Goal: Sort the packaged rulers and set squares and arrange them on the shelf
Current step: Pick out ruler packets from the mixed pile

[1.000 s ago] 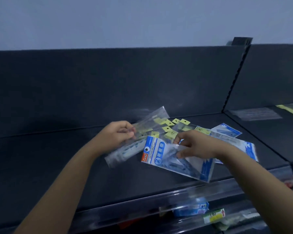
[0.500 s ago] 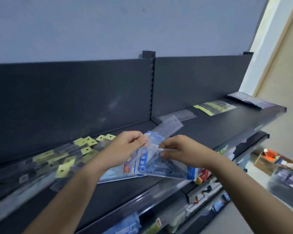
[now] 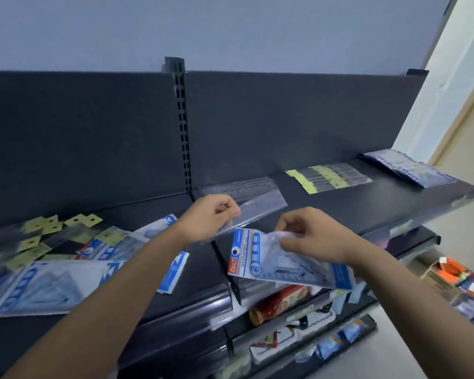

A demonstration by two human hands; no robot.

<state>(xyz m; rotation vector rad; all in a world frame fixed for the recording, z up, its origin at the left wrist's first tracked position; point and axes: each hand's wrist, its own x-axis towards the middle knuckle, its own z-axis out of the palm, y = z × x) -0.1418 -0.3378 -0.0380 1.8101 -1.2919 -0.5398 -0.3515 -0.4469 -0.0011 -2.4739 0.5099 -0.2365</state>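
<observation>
My left hand (image 3: 208, 217) grips a clear packaged ruler (image 3: 260, 207), held slanted above the dark shelf (image 3: 340, 212). My right hand (image 3: 309, 236) pinches a blue-and-white set square pack (image 3: 271, 265) labelled "Geometric", held over the shelf's front edge. A mixed heap of yellow-tabbed ruler packs (image 3: 39, 233) and set square packs (image 3: 39, 288) lies on the left shelf section. On the right section lie a flat clear ruler pack (image 3: 241, 186), a row of yellow-tabbed rulers (image 3: 329, 176) and a stack of set square packs (image 3: 408, 170).
An upright slotted post (image 3: 182, 127) divides the two shelf sections. Lower shelves (image 3: 298, 324) hold assorted goods, including a red package (image 3: 279, 299). Cardboard boxes (image 3: 454, 274) with items stand on the floor at the right.
My view has swung right toward the right shelf section. Both hands moved right with their packs and have drawn apart, separating the ruler from the set square pack.
</observation>
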